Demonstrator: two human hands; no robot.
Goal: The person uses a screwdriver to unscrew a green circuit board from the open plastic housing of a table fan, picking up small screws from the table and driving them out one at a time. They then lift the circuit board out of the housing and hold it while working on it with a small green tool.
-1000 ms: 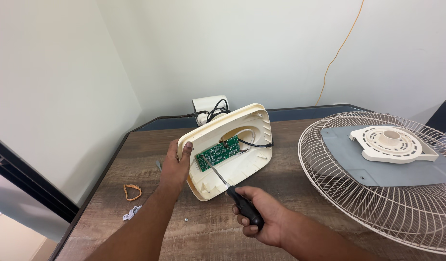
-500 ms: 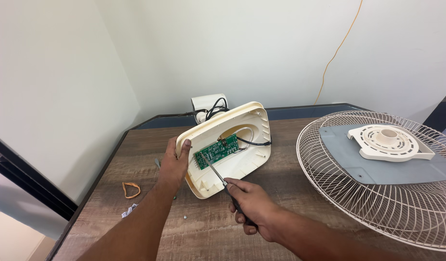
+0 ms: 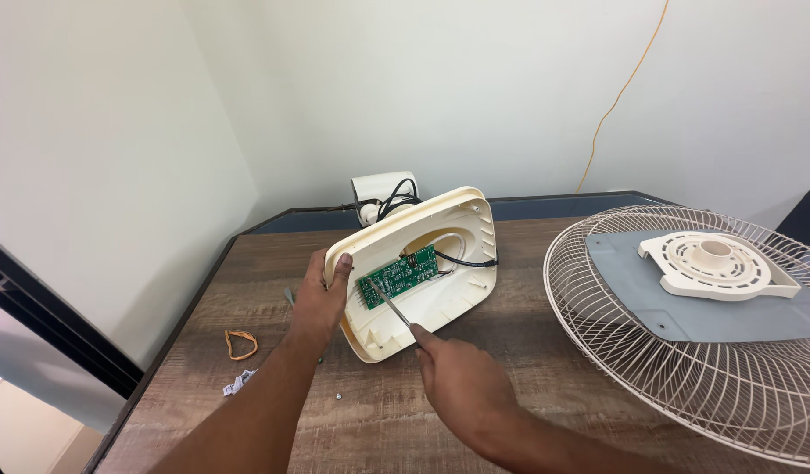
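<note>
On the wooden table (image 3: 528,351), seen from the head camera, a cream plastic housing (image 3: 422,272) is propped tilted on its edge, its open inside facing the viewer, and is gripped at its left rim by the left hand (image 3: 320,298), fingers curled over the edge. A screwdriver (image 3: 389,306) is held in the closed right hand (image 3: 458,382), its tip set against the green circuit board (image 3: 399,275) mounted inside the housing. A wire fan guard (image 3: 686,351) is laid flat to the right, an orange rubber band (image 3: 241,345) to the left.
</note>
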